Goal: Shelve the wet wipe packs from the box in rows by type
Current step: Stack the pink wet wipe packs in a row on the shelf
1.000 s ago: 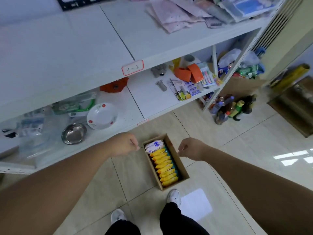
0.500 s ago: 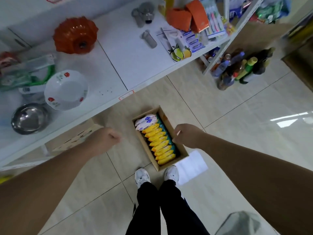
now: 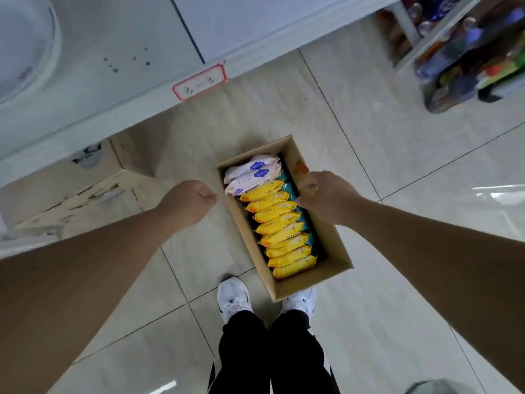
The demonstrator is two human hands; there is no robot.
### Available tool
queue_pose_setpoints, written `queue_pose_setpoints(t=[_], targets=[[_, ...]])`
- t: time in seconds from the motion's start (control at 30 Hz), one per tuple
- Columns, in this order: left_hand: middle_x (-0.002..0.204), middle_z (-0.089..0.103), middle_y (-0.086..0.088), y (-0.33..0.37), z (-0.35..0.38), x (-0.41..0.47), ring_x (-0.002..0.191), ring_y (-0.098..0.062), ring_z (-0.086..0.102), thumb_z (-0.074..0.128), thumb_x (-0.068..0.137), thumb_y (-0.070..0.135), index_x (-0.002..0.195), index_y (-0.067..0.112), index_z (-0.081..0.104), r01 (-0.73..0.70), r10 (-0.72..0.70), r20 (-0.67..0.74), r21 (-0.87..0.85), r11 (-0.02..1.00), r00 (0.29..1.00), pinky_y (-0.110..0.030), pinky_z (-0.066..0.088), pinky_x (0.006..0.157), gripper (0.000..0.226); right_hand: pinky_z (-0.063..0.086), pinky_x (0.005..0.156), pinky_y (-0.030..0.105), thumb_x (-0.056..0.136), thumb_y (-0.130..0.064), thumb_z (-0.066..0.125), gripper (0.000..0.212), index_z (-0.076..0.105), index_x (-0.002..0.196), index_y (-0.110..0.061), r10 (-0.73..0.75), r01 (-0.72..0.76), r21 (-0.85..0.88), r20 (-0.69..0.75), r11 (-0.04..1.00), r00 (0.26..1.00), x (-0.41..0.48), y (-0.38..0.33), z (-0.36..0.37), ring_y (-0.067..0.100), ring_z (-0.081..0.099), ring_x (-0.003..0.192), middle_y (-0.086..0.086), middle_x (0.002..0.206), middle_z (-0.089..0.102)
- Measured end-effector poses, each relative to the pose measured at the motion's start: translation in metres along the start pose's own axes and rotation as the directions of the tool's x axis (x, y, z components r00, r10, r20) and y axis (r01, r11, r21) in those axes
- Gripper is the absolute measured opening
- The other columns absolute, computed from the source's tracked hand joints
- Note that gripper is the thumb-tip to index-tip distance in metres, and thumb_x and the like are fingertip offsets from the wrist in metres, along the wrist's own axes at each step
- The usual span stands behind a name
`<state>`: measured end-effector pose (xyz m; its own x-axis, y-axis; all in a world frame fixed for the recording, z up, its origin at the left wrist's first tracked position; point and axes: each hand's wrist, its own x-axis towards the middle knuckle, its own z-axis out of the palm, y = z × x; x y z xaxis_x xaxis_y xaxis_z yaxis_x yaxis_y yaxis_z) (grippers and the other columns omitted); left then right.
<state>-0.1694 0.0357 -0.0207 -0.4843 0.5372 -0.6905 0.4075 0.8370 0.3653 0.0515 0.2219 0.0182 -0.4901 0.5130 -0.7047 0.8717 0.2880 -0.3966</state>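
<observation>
Nearer now, my left hand (image 3: 193, 200) clenches empty beside the box (image 3: 298, 284) on the tiled floor (image 3: 397, 166) below the white shelf (image 3: 127, 66); my right hand (image 3: 326, 197) curls at its rim, grip unclear.

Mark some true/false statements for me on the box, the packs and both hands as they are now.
1. The box stands on the floor just ahead of the person's shoes. True.
2. Only yellow packs are in the box. False: pink packs lie at its far end, and teal packs show along its right side.
3. The left hand holds a yellow pack. False: it is left of the box, fingers curled, holding nothing.
4. The right hand is at the box's right wall. True; whether it grips anything is unclear.
</observation>
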Motion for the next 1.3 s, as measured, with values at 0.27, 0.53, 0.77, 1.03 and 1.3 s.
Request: queue_pose_setpoints(t=[0.27,0.53,0.77,1.03,1.3], targets=[[0.093,0.066,0.006,-0.009,0.032,0.090,0.091,-0.017,0.062,0.073,0.085,0.043,0.097,0.021,0.070,-0.054,0.049,-0.103,-0.038,0.998,0.993,-0.025,0.039,0.074,0.025,0.056,0.082,0.033,0.087,-0.035,0.072,0.048,0.059,0.133,-0.030,-0.034,0.034,-0.009,-0.006,0.999,0.999,0.100,0.012,0.054,0.023,0.067,0.102,0.002,0.123,0.066],[0.096,0.072,-0.003,-0.014,0.057,0.138,0.092,-0.023,0.068,0.072,0.084,0.042,0.111,0.026,0.075,-0.200,0.216,-0.138,0.123,0.972,0.967,-0.030,0.048,0.071,0.031,0.059,0.076,0.038,0.087,-0.029,0.068,0.045,0.048,0.122,-0.048,-0.134,0.137,0.020,-0.113,0.990,0.985,0.160,0.016,0.087,0.017,0.066,0.085,-0.004,0.120,0.061],[0.098,0.049,-0.006,-0.026,0.067,0.145,0.088,-0.029,0.061,0.059,0.091,0.052,0.105,0.031,0.075,-0.215,0.321,-0.217,0.402,0.890,0.922,-0.033,0.044,0.066,0.030,0.056,0.076,0.034,0.089,-0.030,0.071,0.028,0.058,0.113,-0.037,-0.144,0.158,0.047,-0.222,0.986,0.965,0.178,0.019,0.094,0.014,0.063,0.090,-0.010,0.107,0.066],[0.089,0.052,-0.004,-0.028,0.064,0.146,0.080,-0.021,0.055,0.067,0.089,0.024,0.084,0.019,0.071,-0.288,0.295,-0.276,0.066,0.955,0.915,-0.032,0.047,0.080,0.008,0.056,0.068,0.035,0.090,-0.024,0.070,0.024,0.052,0.106,-0.027,-0.138,0.160,0.076,-0.241,0.984,0.961,0.166,0.018,0.093,0.018,0.065,0.085,-0.005,0.096,0.067],[0.086,0.057,0.004,-0.009,0.053,0.122,0.081,-0.019,0.051,0.049,0.101,0.023,0.095,0.014,0.052,-0.219,0.163,-0.298,-0.163,0.962,0.940,-0.030,0.037,0.070,0.011,0.055,0.067,0.034,0.096,-0.031,0.063,0.022,0.062,0.111,-0.016,-0.016,0.020,0.068,-0.065,0.998,0.998,0.134,0.024,0.095,0.019,0.064,0.082,0.000,0.094,0.068]])
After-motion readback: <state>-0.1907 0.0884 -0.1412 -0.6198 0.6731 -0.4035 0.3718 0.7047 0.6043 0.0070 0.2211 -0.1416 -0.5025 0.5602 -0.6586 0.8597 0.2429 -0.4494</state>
